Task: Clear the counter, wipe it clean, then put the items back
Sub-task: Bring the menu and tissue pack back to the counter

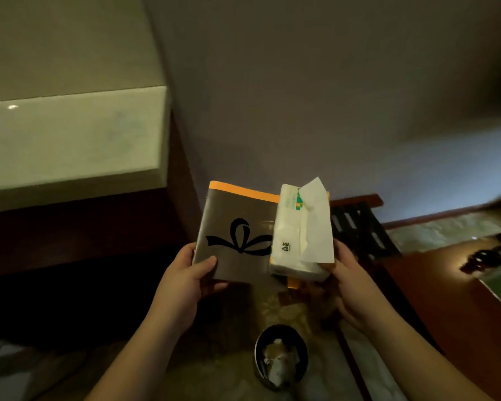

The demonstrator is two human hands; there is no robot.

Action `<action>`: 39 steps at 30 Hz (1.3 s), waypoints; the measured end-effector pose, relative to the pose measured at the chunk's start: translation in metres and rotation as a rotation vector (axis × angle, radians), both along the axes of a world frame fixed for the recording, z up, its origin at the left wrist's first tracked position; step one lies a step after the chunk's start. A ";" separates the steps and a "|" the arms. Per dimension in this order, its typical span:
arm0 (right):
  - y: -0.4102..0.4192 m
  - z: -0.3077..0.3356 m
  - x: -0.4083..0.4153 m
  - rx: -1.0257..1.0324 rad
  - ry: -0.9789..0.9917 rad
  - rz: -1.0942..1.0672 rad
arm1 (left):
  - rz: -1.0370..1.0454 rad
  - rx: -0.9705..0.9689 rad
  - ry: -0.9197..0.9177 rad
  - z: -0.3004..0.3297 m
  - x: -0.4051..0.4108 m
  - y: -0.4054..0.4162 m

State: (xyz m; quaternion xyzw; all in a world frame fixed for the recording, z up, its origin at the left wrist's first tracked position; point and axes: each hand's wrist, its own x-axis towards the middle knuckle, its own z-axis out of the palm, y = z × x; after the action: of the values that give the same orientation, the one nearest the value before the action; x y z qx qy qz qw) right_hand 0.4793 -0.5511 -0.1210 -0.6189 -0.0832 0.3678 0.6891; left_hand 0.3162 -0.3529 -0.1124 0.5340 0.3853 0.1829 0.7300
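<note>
Countertop (70, 134) meets grey wall (301, 96); bin (281, 357) below.

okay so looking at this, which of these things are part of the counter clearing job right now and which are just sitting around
In the job:
- grey box with a black bow, gripped by the left hand and the right hand
- tissue pack lying on top of the box
- pale counter, upper left

Just lying about:
- waste bin on the floor, with crumpled paper inside
- dark slatted rack

bin: dark round wastebasket (281, 357) on the patterned floor (214, 371), crumpled paper inside
rack: dark slatted rack (362, 227) against the wall (301, 96)
</note>
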 end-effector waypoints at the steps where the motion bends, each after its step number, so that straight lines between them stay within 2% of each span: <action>1: 0.016 0.008 -0.015 0.001 -0.021 0.037 | 0.033 0.012 -0.012 0.006 -0.022 0.012; 5: 0.080 0.034 -0.074 0.003 -0.105 0.181 | 0.146 0.043 -0.068 0.027 -0.110 0.058; 11: 0.168 0.064 -0.161 0.080 -0.078 0.324 | 0.301 0.044 -0.158 0.056 -0.226 0.108; 18: 0.246 0.106 -0.236 0.179 -0.049 0.507 | 0.490 0.025 -0.255 0.086 -0.321 0.149; 29: 0.374 0.162 -0.309 0.258 -0.027 0.733 | 0.709 0.136 -0.299 0.136 -0.403 0.225; 35: 0.465 0.176 -0.327 0.272 -0.095 0.817 | 0.749 0.204 -0.259 0.160 -0.414 0.305; 39: 0.525 0.184 -0.321 0.266 -0.098 0.845 | 0.752 0.166 -0.218 0.171 -0.413 0.370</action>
State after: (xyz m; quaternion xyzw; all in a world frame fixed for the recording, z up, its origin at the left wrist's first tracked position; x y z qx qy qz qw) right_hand 0.1581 -0.0265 0.0633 -0.4533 -0.4080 0.5734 0.5470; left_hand -0.0964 0.0167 0.0589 0.3904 0.4581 0.5234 0.6032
